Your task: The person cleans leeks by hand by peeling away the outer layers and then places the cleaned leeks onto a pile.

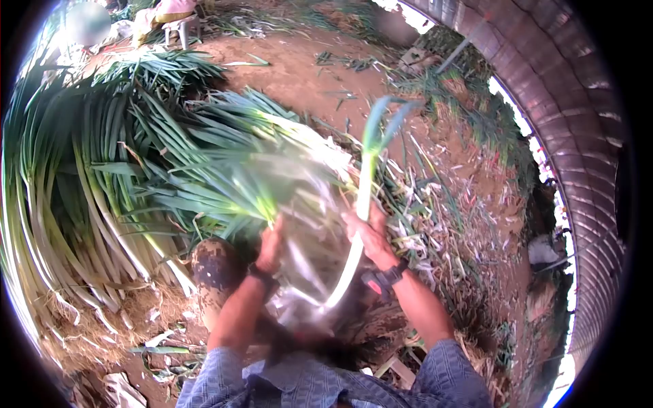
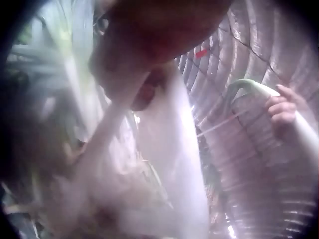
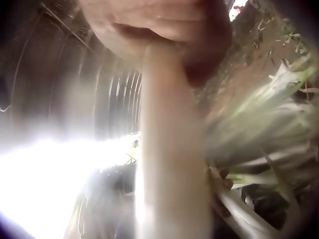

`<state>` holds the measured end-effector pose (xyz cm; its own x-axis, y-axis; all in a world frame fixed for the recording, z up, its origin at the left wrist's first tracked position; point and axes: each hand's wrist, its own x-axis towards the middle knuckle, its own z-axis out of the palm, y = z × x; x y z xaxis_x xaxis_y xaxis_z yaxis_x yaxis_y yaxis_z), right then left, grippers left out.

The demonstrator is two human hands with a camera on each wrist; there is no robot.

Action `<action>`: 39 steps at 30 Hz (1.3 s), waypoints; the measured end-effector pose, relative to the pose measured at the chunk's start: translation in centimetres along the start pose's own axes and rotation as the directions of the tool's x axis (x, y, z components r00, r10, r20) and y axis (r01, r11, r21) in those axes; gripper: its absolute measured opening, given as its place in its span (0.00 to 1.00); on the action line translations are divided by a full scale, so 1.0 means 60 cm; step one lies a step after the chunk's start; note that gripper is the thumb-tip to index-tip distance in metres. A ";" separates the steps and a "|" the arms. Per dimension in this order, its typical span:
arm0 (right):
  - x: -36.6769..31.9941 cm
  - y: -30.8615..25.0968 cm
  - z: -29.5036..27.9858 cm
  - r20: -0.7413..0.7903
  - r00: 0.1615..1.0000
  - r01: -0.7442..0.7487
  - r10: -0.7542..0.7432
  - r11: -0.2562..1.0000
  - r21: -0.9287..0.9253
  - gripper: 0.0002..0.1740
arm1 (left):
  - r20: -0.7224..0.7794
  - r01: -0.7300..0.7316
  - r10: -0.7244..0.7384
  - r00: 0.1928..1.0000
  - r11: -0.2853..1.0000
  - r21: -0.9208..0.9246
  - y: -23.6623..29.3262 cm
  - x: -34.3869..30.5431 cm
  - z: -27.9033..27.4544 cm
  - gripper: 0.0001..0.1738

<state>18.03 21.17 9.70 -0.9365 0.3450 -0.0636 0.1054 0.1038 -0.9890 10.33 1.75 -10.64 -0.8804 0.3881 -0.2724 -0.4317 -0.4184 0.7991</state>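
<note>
In the head view my right hand point(image 1: 369, 234) grips one long green onion point(image 1: 352, 262) by its white stalk, the leafy top pointing up and away. The right wrist view shows that pale stalk point(image 3: 172, 149) running down from the curled fingers. My left hand point(image 1: 271, 246) holds blurred green onions point(image 1: 255, 197), their leaves fanning out to the upper left. Below the left hand, pale strips or stalks point(image 2: 174, 144) hang in the left wrist view; I cannot tell whether they are loose skins. The two hands are apart, over a heap of whitish peelings point(image 1: 303, 255).
A big pile of green onions point(image 1: 81, 170) with roots lies at the left. Scattered peelings point(image 1: 442, 211) cover the ground at the right. A boot or knee in a mottled pattern point(image 1: 214, 265) stands beside the left forearm. A white stool point(image 1: 182, 30) with a seated person is farther back.
</note>
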 end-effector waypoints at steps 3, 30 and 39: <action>0.012 0.042 0.023 0.165 0.986 0.015 -0.009 0.999 -0.036 0.28 | 0.167 0.066 -0.059 0.984 0.997 -0.036 0.081 -0.060 0.047 0.34; -0.040 0.114 0.067 0.210 0.967 -0.159 0.147 0.986 0.043 0.29 | 0.261 0.067 -0.078 0.962 0.996 0.051 0.134 -0.116 0.104 0.17; -0.050 0.098 0.058 0.181 0.979 -0.156 0.092 0.912 0.380 0.24 | 0.296 0.145 -0.112 0.949 0.985 -0.092 0.145 -0.113 0.120 0.23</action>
<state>20.29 17.50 3.64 -0.9679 0.1783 -0.1771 0.1148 -0.3130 -0.9428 13.94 1.39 2.01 -0.7288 0.6582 -0.1888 -0.5707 -0.4315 0.6987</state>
